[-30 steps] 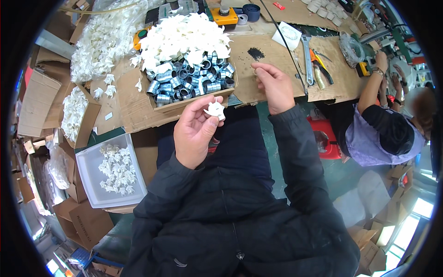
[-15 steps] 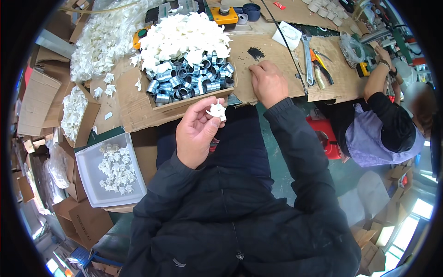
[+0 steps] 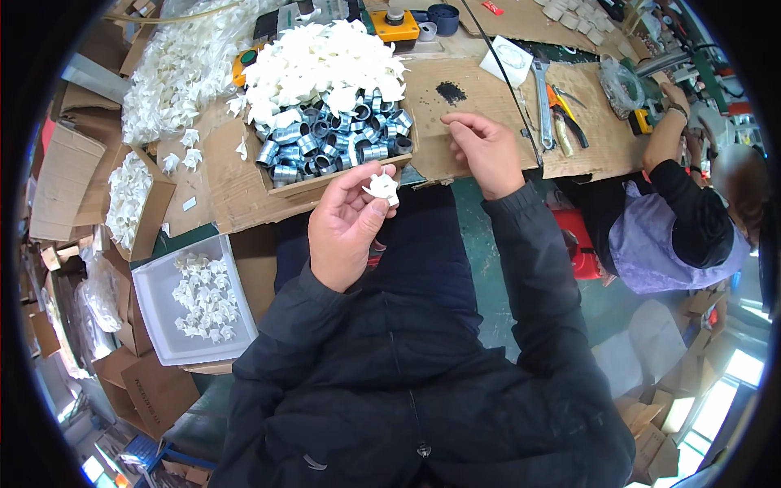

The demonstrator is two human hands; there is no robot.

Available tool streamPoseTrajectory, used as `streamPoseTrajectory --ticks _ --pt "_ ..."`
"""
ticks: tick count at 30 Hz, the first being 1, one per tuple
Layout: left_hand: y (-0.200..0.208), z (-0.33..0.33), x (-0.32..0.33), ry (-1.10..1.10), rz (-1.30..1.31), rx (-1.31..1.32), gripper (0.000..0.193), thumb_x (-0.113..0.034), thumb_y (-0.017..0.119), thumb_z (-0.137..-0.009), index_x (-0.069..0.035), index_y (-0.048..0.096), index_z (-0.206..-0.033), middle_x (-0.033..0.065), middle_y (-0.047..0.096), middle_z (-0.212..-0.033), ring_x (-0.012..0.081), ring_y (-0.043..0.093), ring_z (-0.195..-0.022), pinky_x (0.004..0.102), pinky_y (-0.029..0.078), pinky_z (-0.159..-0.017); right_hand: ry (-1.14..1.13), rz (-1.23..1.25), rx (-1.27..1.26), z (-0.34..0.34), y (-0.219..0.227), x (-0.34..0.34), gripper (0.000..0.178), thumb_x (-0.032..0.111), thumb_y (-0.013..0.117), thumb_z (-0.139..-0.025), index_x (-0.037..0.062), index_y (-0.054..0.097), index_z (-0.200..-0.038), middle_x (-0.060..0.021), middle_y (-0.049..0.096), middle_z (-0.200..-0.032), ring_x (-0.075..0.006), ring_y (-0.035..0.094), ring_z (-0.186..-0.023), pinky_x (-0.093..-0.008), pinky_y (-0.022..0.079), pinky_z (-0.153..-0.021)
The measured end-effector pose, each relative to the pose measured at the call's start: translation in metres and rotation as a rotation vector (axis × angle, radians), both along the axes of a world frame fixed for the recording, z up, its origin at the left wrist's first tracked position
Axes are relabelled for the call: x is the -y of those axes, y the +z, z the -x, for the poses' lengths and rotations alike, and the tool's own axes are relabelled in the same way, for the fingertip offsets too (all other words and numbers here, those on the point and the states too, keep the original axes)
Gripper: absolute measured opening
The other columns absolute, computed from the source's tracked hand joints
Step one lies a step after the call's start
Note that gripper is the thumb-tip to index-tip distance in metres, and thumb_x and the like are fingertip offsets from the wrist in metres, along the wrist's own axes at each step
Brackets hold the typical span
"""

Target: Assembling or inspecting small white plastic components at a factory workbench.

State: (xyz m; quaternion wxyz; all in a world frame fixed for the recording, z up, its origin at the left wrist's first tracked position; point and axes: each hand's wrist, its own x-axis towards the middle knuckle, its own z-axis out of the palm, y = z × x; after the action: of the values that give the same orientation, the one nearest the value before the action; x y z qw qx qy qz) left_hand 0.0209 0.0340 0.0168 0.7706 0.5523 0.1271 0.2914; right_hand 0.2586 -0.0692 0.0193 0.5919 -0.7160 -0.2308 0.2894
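Note:
My left hand (image 3: 342, 232) is closed round a small white plastic part (image 3: 382, 189) with pointed fins, pinched between thumb and fingers just off the table's front edge. My right hand (image 3: 486, 153) is raised over the cardboard table cover, its thumb and index finger drawn together. Whatever they may hold is too small to make out. Beyond it lies a little heap of tiny black pieces (image 3: 451, 93). In front of my left hand stands a cardboard box (image 3: 342, 176) with shiny metal rings (image 3: 325, 146) in its near part and a mound of white finned parts (image 3: 325, 69) behind.
A translucent bin (image 3: 150, 325) with white parts sits at the left, below a smaller box (image 3: 159, 203) of them. A clear bag (image 3: 175, 81) of parts lies behind. An adjustable wrench (image 3: 543, 102) and pliers (image 3: 573, 122) lie at the right, near a co-worker (image 3: 671, 220).
My right hand has lifted off the cardboard beside the black pieces and moved slightly right and nearer to me. My left hand keeps the white part almost in place.

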Motion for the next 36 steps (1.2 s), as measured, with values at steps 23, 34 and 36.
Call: streamPoseTrajectory --ticks 23,34,36 --pt "0.002 -0.005 0.005 0.014 0.11 0.052 0.045 0.003 0.068 -0.1 0.003 0.053 -0.142 0.019 0.062 -0.142 0.0202 0.065 -0.12 0.0344 0.052 -0.106 0.257 -0.265 -0.448 0.087 0.023 0.02 0.021 0.008 0.063 -0.106 -0.0009 0.074 -0.121 -0.0063 0.074 -0.096 -0.0083 0.067 -0.08 -0.0217 0.056 -0.069" --pt "0.002 -0.003 0.005 0.005 0.117 0.04 0.045 0.003 0.069 -0.1 0.003 0.053 -0.142 0.0193 0.063 -0.141 0.0203 0.065 -0.122 0.0343 0.052 -0.107 0.251 -0.238 -0.279 0.09 0.021 0.018 0.019 0.005 0.064 -0.104 -0.0034 0.075 -0.117 -0.0065 0.072 -0.108 -0.0119 0.072 -0.086 -0.0231 0.058 -0.071" --pt "0.002 -0.004 0.005 0.007 0.119 0.038 0.045 0.003 0.069 -0.1 0.003 0.053 -0.142 0.0193 0.063 -0.141 0.0203 0.065 -0.122 0.0343 0.052 -0.107 0.249 -0.241 -0.271 0.09 0.021 0.018 0.018 0.005 0.064 -0.104 -0.0033 0.075 -0.116 -0.0067 0.072 -0.108 -0.012 0.072 -0.086 -0.023 0.058 -0.071"
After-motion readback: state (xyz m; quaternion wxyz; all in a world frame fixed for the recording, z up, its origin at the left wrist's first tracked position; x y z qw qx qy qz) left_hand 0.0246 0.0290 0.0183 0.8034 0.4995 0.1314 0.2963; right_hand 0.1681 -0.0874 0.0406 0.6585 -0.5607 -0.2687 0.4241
